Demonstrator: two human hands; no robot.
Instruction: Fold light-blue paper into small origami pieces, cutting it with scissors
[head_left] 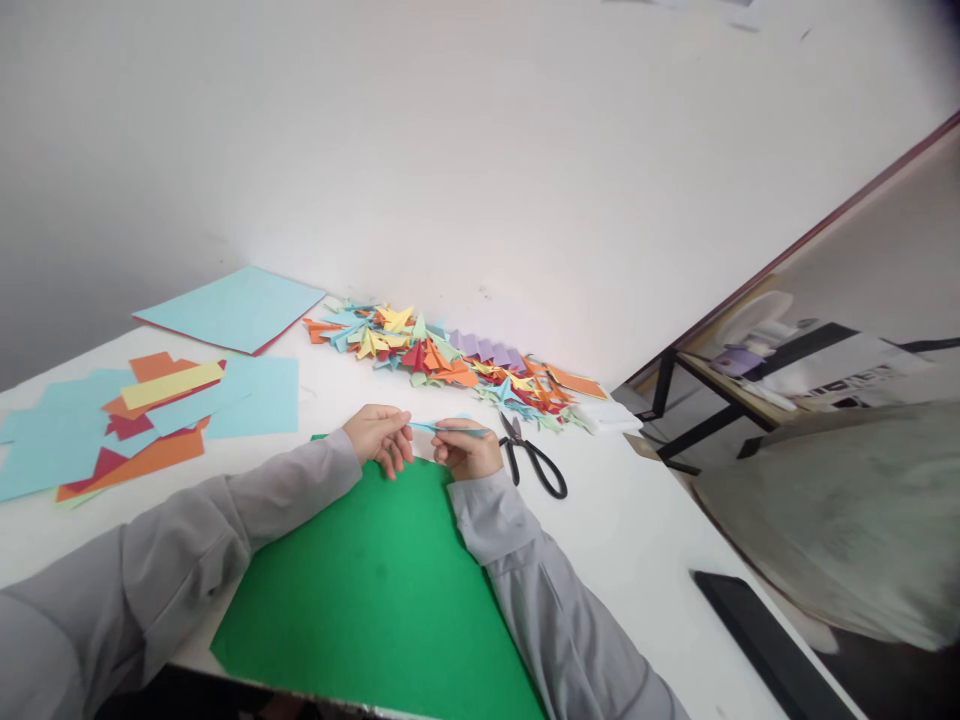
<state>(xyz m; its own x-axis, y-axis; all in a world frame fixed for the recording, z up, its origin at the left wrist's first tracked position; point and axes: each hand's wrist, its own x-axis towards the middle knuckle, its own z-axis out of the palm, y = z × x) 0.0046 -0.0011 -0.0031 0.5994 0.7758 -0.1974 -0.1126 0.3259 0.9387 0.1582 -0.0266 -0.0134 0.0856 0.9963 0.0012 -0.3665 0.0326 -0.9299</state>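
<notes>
Between my two hands is a narrow folded piece of light blue paper [424, 427], held above the far edge of a green mat [382, 590]. My left hand [379, 438] pinches its left tip between thumb and forefinger, the other fingers curled loosely. At the other end my right hand [469, 448] has its fingers closed on the paper, part of which sticks out past the knuckles. Black-handled scissors [531, 455] lie partly open on the white table, just right of my right hand.
Along the wall lies a heap of small folded paper pieces [420, 350] in many colours. Coloured paper scraps [161, 410] and a stack of light blue sheets [232, 308] are on the left. A black flat object [765, 640] rests at the table's right edge; beyond stands a shelf [720, 385].
</notes>
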